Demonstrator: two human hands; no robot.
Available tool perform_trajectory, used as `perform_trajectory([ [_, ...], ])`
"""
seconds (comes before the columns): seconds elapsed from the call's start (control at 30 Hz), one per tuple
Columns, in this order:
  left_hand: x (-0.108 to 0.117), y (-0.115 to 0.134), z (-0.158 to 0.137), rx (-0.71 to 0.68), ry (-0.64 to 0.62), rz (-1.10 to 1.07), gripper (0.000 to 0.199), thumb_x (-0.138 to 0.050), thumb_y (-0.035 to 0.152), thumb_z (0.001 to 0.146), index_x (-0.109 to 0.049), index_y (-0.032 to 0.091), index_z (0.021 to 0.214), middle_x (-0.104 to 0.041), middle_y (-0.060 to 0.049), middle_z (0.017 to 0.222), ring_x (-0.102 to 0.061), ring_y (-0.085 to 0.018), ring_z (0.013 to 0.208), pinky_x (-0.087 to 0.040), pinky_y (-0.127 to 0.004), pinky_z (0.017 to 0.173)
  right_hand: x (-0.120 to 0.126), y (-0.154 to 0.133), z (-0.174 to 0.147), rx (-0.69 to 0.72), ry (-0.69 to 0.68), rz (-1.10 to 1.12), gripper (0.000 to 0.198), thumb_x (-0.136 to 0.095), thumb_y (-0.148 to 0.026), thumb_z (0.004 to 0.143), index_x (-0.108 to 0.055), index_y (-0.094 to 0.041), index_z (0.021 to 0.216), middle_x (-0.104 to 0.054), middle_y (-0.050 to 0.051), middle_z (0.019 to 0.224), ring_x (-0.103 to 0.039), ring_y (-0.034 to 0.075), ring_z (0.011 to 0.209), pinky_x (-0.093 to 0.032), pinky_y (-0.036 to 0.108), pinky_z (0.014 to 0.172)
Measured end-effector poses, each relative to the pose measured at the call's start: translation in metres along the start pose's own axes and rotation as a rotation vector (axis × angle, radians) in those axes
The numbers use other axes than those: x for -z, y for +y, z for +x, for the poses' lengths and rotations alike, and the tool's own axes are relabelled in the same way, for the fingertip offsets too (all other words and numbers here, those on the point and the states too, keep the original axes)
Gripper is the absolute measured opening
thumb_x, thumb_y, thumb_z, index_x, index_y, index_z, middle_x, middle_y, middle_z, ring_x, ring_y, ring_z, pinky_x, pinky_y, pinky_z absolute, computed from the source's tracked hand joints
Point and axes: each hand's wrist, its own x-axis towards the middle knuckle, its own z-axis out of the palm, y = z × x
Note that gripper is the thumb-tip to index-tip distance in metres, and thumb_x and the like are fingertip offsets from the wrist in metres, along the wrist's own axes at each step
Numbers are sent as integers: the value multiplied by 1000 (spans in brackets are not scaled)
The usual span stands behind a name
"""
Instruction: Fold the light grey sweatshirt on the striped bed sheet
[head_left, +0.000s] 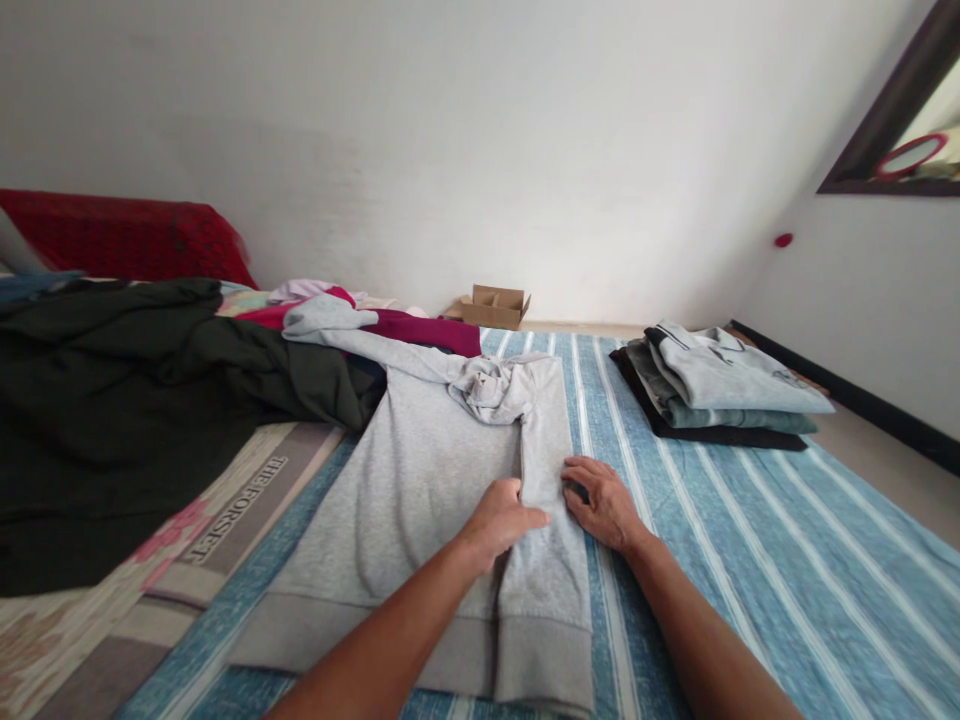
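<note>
A light grey sweatshirt (442,470) lies spread before me, its ribbed hem toward me. Its right side is folded inward as a long strip, and the hood or collar is bunched at the far end. One sleeve stretches out to the left over other clothes. My left hand (499,525) is closed at the strip's inner edge, thumb on top, other fingers mostly hidden. At the outer edge rests my right hand (606,503), fingers bent, with a gap between thumb and forefinger; it touches the fabric without a visible grip.
Dark green clothing (127,400) is heaped at left, beside magenta fabric (431,330). A stack of folded clothes (727,385) stands at right on the blue striped sheet (705,530). A small cardboard box (495,308) sits near the wall.
</note>
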Motion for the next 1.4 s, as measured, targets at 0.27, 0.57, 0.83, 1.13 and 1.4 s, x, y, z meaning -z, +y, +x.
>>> perform_trajectory([
  [0.27, 2, -21, -30, 68, -114, 25, 29, -60, 12, 55, -64, 12, 84, -67, -1, 73, -61, -18, 67, -43, -23, 57, 2, 0, -1, 17, -44, -75, 30, -53, -27, 85, -65, -17, 111, -59, 12, 124, -51, 28, 115, -38, 44, 98],
  [0.57, 9, -16, -37, -100, 82, 743, 27, -61, 13, 66, -58, 11, 93, -66, -7, 83, -61, -20, 75, -36, -25, 58, 4, 0, -2, -7, -69, -94, 32, -56, -38, 88, -65, -20, 113, -59, 11, 125, -52, 27, 117, -40, 44, 98],
  [0.83, 10, -20, -56, -154, 118, 893, 46, -54, 14, 77, -44, 10, 122, -61, -3, 76, -60, -19, 73, -36, -25, 62, 2, -9, -8, -50, -31, -201, 25, -51, -28, 90, -66, -21, 110, -60, 10, 124, -53, 28, 116, -42, 45, 96],
  [1.13, -5, -14, -52, -346, 122, 357, 33, -51, 8, 75, -48, 14, 107, -39, 10, 52, -43, -12, 51, -31, -22, 55, 25, -61, -38, -134, 94, 205, 38, -46, -45, 91, -66, -18, 108, -70, 10, 96, -64, 22, 88, -49, 35, 80],
  [1.4, -39, -6, -64, -393, 141, 123, 19, -48, 5, 72, -41, 21, 78, -51, 6, 63, -50, -11, 62, -35, -21, 60, 44, -75, 15, -459, -393, 425, 55, -49, -66, 79, -51, -18, 52, -45, -2, 42, -47, 10, 40, -32, 21, 40],
])
